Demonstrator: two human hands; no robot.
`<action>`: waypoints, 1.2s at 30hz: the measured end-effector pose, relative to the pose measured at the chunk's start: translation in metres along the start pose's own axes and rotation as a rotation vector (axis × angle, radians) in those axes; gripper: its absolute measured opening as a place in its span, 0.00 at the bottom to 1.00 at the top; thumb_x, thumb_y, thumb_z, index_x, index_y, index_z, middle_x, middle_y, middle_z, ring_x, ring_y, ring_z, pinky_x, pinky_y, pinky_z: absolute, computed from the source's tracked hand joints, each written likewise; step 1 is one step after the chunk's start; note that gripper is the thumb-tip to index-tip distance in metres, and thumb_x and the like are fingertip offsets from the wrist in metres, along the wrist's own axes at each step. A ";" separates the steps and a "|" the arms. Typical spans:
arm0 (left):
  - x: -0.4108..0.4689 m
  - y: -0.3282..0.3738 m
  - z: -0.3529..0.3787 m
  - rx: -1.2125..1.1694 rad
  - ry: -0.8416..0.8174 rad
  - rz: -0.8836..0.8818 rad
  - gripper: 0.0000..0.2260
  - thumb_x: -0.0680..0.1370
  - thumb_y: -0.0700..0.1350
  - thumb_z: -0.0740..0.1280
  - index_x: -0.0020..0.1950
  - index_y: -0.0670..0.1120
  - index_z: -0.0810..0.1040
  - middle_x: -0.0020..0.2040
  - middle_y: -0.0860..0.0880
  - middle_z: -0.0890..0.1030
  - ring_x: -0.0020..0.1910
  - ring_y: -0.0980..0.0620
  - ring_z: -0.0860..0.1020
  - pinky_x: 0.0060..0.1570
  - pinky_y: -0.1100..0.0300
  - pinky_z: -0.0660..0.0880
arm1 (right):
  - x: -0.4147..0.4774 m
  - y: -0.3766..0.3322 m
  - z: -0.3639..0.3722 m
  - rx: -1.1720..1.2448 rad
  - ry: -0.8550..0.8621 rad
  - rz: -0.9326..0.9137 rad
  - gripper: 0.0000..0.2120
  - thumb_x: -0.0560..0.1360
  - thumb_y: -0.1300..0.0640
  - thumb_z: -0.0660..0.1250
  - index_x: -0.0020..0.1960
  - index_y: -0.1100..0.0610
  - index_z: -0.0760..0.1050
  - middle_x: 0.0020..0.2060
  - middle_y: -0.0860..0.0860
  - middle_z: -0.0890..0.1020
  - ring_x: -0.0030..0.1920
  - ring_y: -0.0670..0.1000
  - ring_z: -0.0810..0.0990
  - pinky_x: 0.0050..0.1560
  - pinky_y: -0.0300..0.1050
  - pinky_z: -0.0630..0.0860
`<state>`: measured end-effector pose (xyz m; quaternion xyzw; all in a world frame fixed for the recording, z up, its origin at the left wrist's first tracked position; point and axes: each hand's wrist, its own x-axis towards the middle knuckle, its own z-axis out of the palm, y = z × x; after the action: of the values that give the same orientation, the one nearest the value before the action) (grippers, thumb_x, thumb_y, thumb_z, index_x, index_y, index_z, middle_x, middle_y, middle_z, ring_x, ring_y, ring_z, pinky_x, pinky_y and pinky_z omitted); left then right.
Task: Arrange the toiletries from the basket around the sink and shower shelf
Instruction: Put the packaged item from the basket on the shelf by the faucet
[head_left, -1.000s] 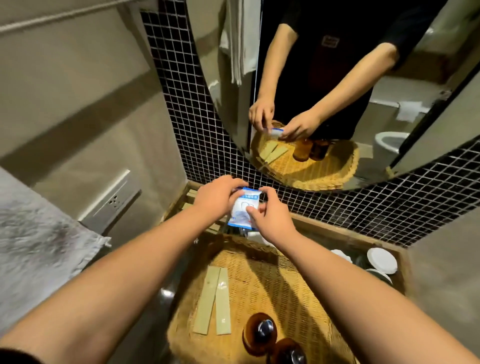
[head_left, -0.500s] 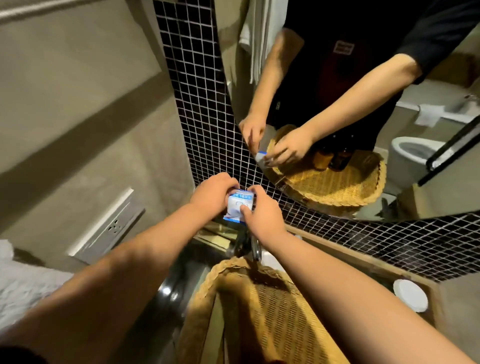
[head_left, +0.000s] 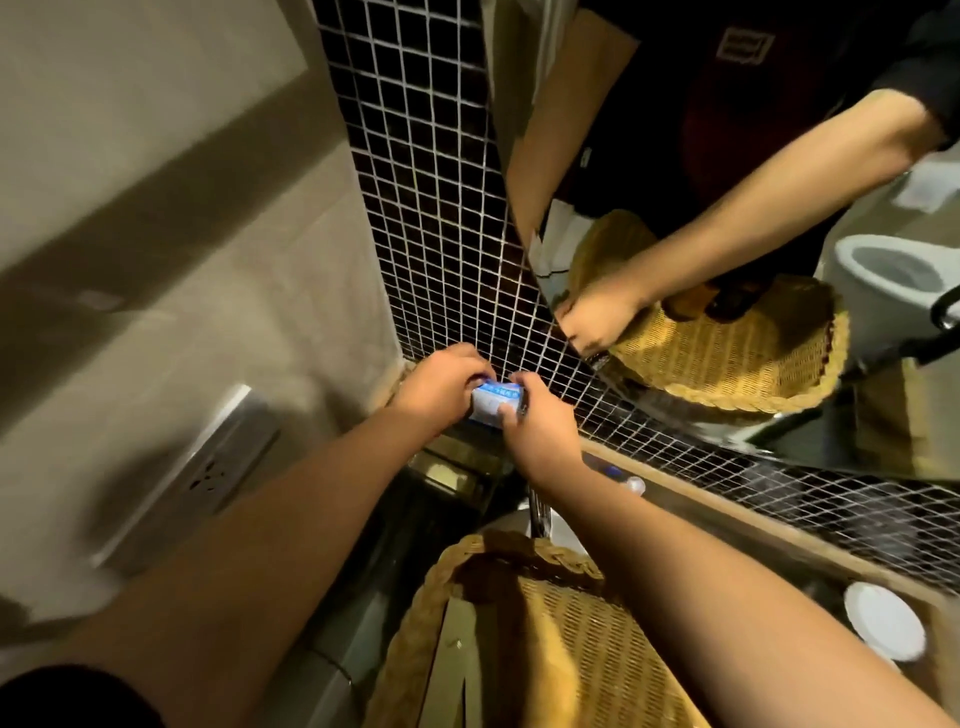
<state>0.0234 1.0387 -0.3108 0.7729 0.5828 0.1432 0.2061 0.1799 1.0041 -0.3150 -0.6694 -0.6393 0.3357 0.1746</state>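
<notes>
My 2 hands hold 1 little packet

My left hand (head_left: 441, 387) and right hand (head_left: 540, 426) pinch the packet (head_left: 496, 408) by its ends (it looks light and soft).

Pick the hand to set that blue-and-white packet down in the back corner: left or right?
Left, probably. Both hands pinch the packet, but the left hand is on the corner side by the black tiles. The right hand sits toward the basket, better placed for the next item.
</notes>
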 end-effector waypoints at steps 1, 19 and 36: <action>0.000 -0.002 0.003 0.010 -0.008 -0.012 0.13 0.76 0.36 0.68 0.59 0.45 0.83 0.57 0.47 0.80 0.57 0.49 0.77 0.62 0.53 0.72 | 0.001 0.001 0.003 0.007 -0.004 -0.002 0.20 0.79 0.55 0.63 0.71 0.48 0.68 0.58 0.54 0.80 0.56 0.55 0.79 0.58 0.57 0.77; 0.034 -0.024 0.071 0.006 -0.337 -0.619 0.14 0.79 0.45 0.67 0.64 0.49 0.76 0.65 0.43 0.76 0.63 0.40 0.75 0.52 0.51 0.71 | -0.004 0.024 0.090 -0.247 -0.299 0.044 0.51 0.72 0.59 0.73 0.79 0.64 0.39 0.78 0.62 0.45 0.79 0.62 0.44 0.77 0.51 0.48; -0.039 -0.065 0.116 0.329 -0.224 -0.112 0.28 0.78 0.46 0.64 0.78 0.52 0.62 0.75 0.48 0.67 0.71 0.46 0.68 0.69 0.48 0.65 | 0.002 0.044 0.110 -0.350 -0.305 0.025 0.44 0.76 0.58 0.63 0.78 0.66 0.35 0.78 0.62 0.37 0.78 0.61 0.35 0.76 0.49 0.36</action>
<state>0.0114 0.9990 -0.4425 0.7736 0.6139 -0.0524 0.1483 0.1383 0.9789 -0.4225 -0.6387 -0.6984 0.3194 -0.0469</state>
